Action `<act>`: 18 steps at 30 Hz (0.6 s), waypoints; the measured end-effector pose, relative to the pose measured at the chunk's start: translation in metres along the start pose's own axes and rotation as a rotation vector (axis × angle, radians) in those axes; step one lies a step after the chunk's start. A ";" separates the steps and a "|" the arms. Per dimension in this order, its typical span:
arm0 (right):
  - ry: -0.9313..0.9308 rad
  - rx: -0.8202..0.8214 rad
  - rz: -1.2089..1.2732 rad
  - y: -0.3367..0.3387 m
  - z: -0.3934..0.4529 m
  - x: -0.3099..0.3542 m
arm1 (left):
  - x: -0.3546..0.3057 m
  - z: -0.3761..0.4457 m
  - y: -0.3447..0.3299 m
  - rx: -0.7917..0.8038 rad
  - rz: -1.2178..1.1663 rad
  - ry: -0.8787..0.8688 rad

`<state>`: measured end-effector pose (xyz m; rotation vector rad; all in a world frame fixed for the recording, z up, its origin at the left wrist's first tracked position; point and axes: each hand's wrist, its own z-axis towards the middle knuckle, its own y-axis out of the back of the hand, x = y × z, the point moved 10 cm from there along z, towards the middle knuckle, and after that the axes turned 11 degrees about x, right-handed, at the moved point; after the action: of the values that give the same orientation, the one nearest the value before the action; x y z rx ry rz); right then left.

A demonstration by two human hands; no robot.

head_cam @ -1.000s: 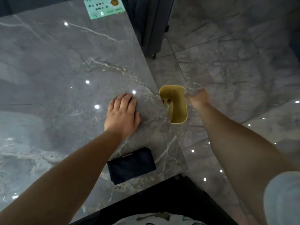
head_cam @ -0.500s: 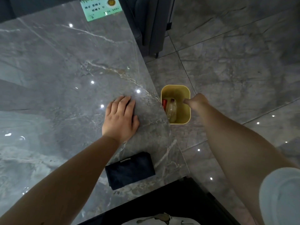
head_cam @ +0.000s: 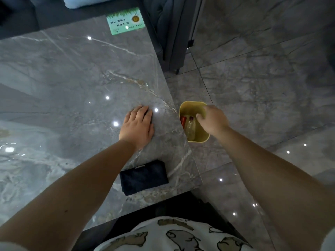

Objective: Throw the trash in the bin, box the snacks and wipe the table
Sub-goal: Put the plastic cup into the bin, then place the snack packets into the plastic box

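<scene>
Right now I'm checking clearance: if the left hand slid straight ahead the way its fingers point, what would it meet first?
Only bare table; the left hand has nothing ahead, though the green card sits far off.

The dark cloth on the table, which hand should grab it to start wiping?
Probably left: the left hand rests flat on the table near the dark cloth; the right hand hangs over the yellow bin.
</scene>
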<state>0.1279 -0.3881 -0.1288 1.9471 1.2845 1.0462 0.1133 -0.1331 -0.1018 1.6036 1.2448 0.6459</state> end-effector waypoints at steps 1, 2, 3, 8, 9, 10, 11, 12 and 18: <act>0.047 -0.015 -0.039 0.005 -0.007 0.011 | 0.000 -0.002 -0.001 0.031 0.011 0.004; 0.088 -0.025 -0.070 0.008 -0.013 0.021 | 0.001 -0.005 -0.001 0.055 0.021 0.012; 0.127 -0.037 -0.097 0.011 -0.020 0.032 | 0.003 -0.010 0.001 0.070 0.027 0.026; 0.349 -0.078 -0.246 0.012 -0.052 0.092 | 0.026 -0.053 0.010 0.073 0.061 0.162; 0.387 -0.082 -0.271 0.010 -0.059 0.105 | 0.031 -0.064 0.012 0.062 0.063 0.192; 0.426 -0.084 -0.292 0.008 -0.065 0.117 | 0.036 -0.074 0.013 0.052 0.063 0.222; 0.467 -0.080 -0.311 0.005 -0.071 0.130 | 0.041 -0.084 0.014 0.045 0.059 0.252; 0.506 -0.068 -0.336 0.001 -0.076 0.143 | 0.046 -0.094 0.016 0.036 0.053 0.279; 0.612 0.000 -0.447 -0.025 -0.098 0.219 | 0.091 -0.160 0.026 -0.092 -0.008 0.377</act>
<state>0.0832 -0.1710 -0.0328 1.2664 1.9250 1.4432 0.0197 0.0106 -0.0286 1.4408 1.4677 1.0198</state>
